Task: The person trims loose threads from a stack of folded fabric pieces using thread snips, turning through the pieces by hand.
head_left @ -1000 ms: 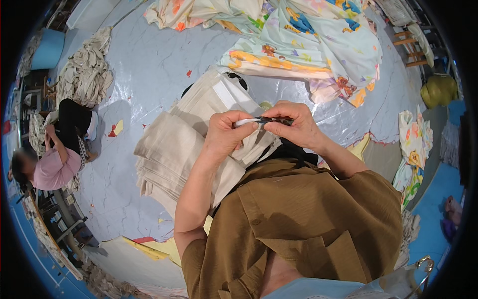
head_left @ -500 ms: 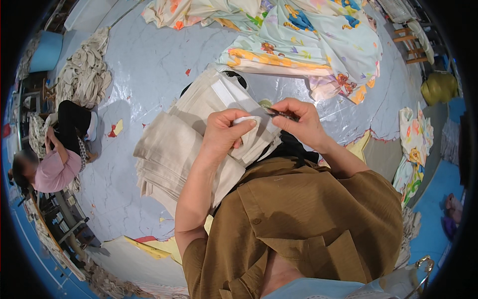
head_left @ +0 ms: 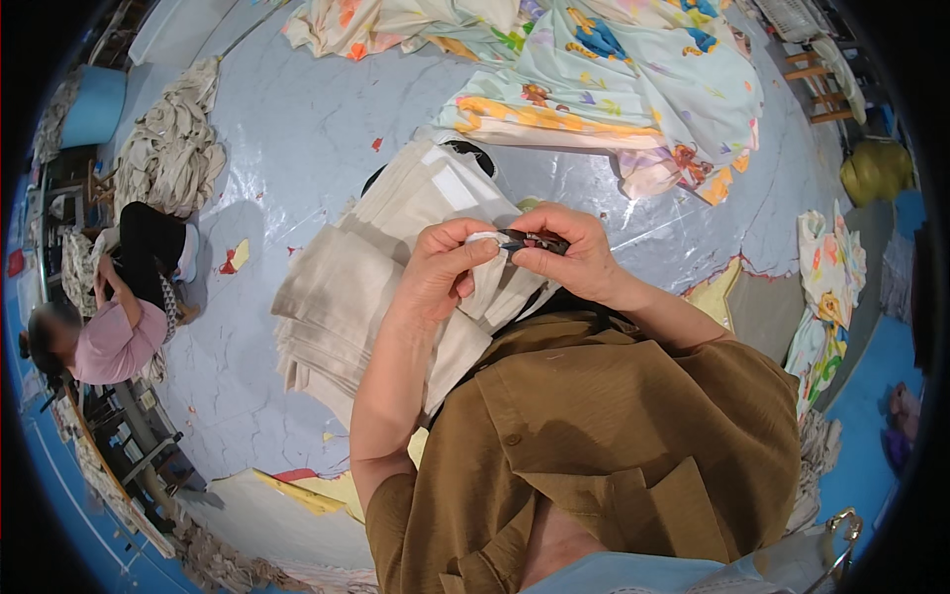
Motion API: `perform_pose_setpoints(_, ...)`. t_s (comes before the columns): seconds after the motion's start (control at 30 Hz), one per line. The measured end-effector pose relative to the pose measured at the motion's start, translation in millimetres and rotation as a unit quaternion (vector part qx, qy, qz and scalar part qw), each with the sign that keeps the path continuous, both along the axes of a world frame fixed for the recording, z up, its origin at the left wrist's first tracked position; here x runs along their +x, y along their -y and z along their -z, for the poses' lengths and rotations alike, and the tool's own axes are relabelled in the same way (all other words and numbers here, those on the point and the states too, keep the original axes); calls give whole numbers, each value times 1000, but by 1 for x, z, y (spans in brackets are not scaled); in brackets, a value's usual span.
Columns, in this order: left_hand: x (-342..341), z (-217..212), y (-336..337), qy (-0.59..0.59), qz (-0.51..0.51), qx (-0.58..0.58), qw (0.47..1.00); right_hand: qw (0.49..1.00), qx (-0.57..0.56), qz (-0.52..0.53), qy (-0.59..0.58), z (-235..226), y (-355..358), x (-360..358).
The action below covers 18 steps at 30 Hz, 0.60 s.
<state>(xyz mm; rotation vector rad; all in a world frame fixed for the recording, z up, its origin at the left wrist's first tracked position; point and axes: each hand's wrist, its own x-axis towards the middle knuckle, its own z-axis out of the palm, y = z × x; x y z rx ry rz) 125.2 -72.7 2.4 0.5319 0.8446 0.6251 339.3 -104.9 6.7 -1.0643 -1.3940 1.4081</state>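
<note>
On my lap lies a thick stack of folded beige cloth pieces (head_left: 341, 282), with a white strip (head_left: 455, 188) showing on the upper ones. My left hand (head_left: 435, 265) pinches the edge of one cloth piece, raised a little above the stack. Between the thumb and fingers of my right hand (head_left: 579, 255) are small dark thread snips (head_left: 539, 241). Their tip meets the pale cloth edge at my left fingertips; whether the blades are apart is too small to tell.
Printed pale fabric (head_left: 594, 109) lies heaped on the grey floor (head_left: 297, 129) ahead. At left, a person in a pink top (head_left: 119, 342) sits near a beige cloth pile (head_left: 168, 153) and a blue bin (head_left: 94, 107). More printed cloth (head_left: 826, 287) and an olive bundle (head_left: 876, 171) are at right.
My right hand has moved left and slightly down, bringing the snips against the cloth edge in my left hand. The left hand has stayed nearly in place.
</note>
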Motion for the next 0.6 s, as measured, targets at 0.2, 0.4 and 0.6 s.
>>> perform_pose_setpoints(0.2, -1, -2, 0, 1, 10, 4, 1000, 1000, 14, -11, 24, 0, -2, 1)
perform_pose_setpoints(0.4, 0, -1, 1, -6, 6, 8, 1000, 996, 58, 14, 63, -2, -1, 2)
perform_pose_setpoints(0.6, 2, 0, 1, -4, -4, 4, 1000, 988, 109, 34, 107, -8, -3, 2)
